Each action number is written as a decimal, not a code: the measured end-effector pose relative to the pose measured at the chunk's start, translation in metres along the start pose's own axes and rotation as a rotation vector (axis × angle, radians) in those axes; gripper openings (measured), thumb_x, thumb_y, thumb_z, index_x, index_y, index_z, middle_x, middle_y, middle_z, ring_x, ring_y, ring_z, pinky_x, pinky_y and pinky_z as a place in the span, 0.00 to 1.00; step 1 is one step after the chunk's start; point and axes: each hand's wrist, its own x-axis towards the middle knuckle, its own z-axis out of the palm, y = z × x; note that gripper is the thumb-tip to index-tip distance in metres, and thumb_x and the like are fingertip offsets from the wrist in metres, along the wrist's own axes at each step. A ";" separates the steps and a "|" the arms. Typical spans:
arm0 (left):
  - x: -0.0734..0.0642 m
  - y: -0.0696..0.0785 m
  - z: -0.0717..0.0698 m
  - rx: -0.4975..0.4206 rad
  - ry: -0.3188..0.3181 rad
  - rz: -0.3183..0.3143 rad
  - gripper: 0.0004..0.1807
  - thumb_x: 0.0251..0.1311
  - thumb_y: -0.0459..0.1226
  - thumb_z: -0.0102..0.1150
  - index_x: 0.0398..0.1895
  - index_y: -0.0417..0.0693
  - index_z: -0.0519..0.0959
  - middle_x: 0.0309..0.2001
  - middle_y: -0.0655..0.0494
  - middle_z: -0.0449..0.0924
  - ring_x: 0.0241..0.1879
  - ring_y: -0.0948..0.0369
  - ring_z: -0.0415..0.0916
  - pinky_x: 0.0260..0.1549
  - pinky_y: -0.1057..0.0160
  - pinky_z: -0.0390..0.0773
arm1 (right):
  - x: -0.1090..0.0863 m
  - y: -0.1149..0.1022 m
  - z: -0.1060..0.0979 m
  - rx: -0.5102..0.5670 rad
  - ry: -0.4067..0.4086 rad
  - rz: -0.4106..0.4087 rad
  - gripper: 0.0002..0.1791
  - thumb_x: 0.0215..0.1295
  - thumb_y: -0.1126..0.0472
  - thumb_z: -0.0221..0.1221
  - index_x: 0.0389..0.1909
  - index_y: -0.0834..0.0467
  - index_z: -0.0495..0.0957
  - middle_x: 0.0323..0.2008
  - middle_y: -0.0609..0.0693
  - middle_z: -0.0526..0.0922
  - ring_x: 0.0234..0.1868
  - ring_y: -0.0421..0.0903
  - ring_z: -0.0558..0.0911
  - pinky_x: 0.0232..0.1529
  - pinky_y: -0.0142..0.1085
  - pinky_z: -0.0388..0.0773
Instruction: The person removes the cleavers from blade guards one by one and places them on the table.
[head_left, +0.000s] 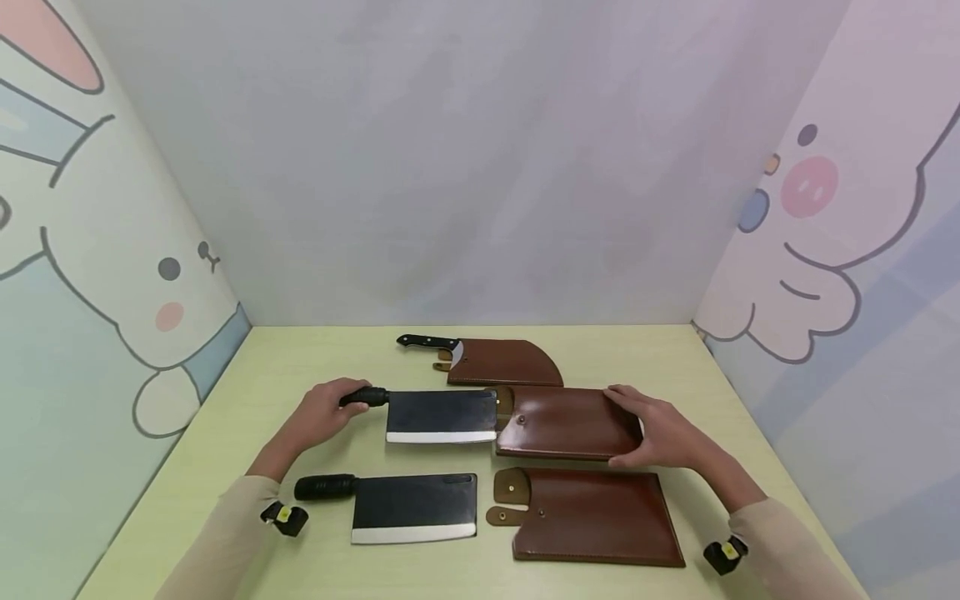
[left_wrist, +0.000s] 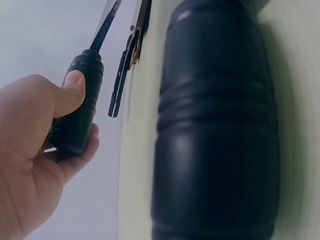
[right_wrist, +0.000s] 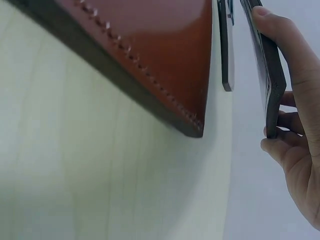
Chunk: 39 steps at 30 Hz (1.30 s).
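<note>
My left hand grips the ribbed black handle of a cleaver, thumb along the handle in the left wrist view. The broad dark blade points right, its pale cutting edge facing me. A brown leather knife sheath is held by my right hand at its far right end, thumb on one side and fingers on the other. The blade's right end meets the flap at the sheath's mouth; whether its corner is inside I cannot tell. Both look raised off the table in the wrist views.
Nearer me lie a second cleaver and a second brown sheath with its snap straps spread. Behind, a black-handled knife sits in a curved brown sheath. Walls border the pale table at the back and sides.
</note>
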 end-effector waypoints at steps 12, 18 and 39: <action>-0.004 -0.015 0.001 -0.022 0.000 0.008 0.19 0.66 0.36 0.67 0.57 0.37 0.82 0.53 0.40 0.84 0.52 0.42 0.82 0.50 0.39 0.80 | -0.013 0.015 -0.004 0.008 -0.003 0.032 0.64 0.43 0.27 0.75 0.75 0.61 0.65 0.72 0.64 0.67 0.67 0.67 0.73 0.55 0.60 0.79; -0.004 -0.023 0.004 -0.019 -0.015 0.006 0.19 0.65 0.36 0.68 0.57 0.37 0.82 0.53 0.41 0.84 0.53 0.43 0.82 0.51 0.39 0.79 | -0.014 0.020 -0.002 0.007 -0.017 0.046 0.64 0.43 0.27 0.74 0.75 0.62 0.65 0.72 0.65 0.67 0.67 0.67 0.73 0.55 0.60 0.78; 0.003 -0.036 0.015 -0.021 -0.092 0.015 0.17 0.65 0.36 0.68 0.55 0.37 0.83 0.51 0.41 0.85 0.53 0.42 0.82 0.51 0.39 0.78 | -0.006 0.037 0.004 -0.016 -0.093 0.046 0.66 0.41 0.23 0.72 0.76 0.60 0.64 0.73 0.61 0.67 0.67 0.63 0.74 0.57 0.58 0.77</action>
